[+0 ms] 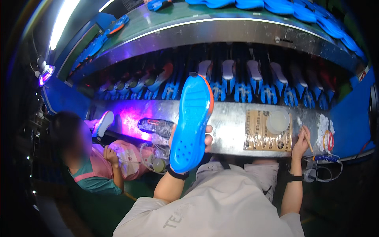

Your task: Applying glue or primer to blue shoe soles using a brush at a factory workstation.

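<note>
My left hand (pixel 208 139) holds up a blue shoe sole (pixel 193 118) with an orange edge. Its broad face has ridges in the upper part and a cluster of small holes in the lower part. Fingertips show at the sole's right side, while the palm is hidden behind it. At the right of the bench, my right hand (pixel 301 143) is closed round a thin brush (pixel 308 140) with a wooden handle and a pale tip. Left of that hand, a round tub of milky liquid (pixel 278 121) stands on a piece of brown cardboard (pixel 256 138).
A metal bench (pixel 229 130) runs across the front. Behind it hang several shoe parts (pixel 228 73), below a shelf bearing blue soles (pixel 278 7). White cloth (pixel 323 128) lies at right, a black wrapped item (pixel 156 126) at left. A co-worker (pixel 94 158) holds a sole (pixel 104 123).
</note>
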